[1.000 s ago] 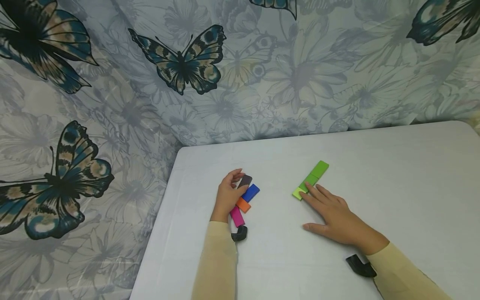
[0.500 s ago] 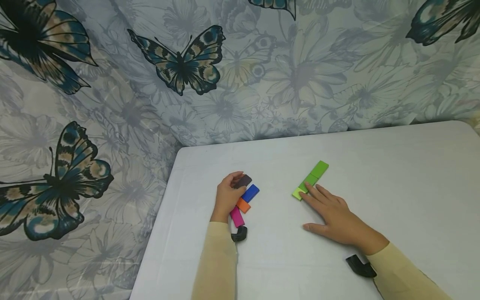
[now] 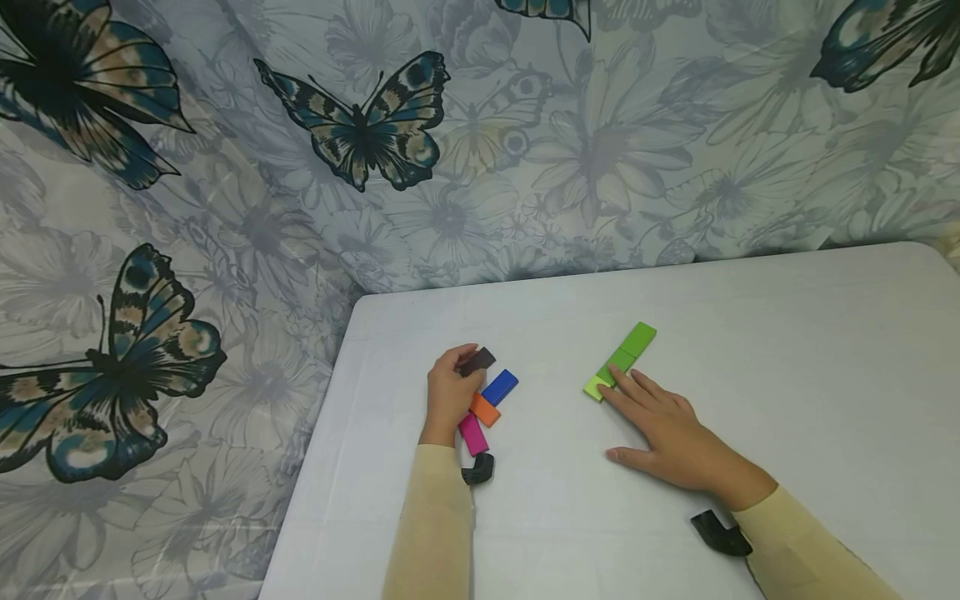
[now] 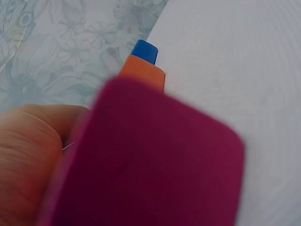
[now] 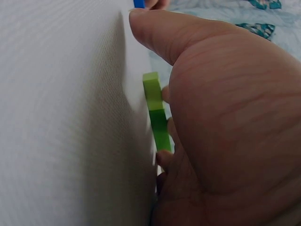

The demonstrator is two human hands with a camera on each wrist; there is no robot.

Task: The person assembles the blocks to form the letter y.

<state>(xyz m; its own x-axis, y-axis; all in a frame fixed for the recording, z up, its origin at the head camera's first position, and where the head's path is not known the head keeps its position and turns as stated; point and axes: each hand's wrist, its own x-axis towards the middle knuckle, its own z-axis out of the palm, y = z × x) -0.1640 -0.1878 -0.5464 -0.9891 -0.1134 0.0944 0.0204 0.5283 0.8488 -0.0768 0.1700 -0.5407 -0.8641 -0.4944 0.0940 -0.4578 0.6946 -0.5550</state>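
Note:
My left hand (image 3: 448, 400) pinches a dark block (image 3: 478, 361) between thumb and fingers at the left of the table. Beside that hand lie a blue block (image 3: 500, 387), an orange block (image 3: 485, 410) and a magenta block (image 3: 474, 434). The magenta one (image 4: 160, 160) fills much of the left wrist view and hides part of the hand. My right hand (image 3: 671, 433) lies with fingers spread, its fingertips at a slanting row made of a light green block (image 3: 593, 389) and two green blocks (image 3: 638, 339) set end to end.
The white table (image 3: 810, 358) meets a butterfly-patterned cloth (image 3: 480, 167) at its back and left edges. Black wrist pieces (image 3: 478, 469) sit by both sleeves.
My left hand has shifted slightly left and turned the dark block, drawing it away from the blue block. The right hand and the green row have stayed in place.

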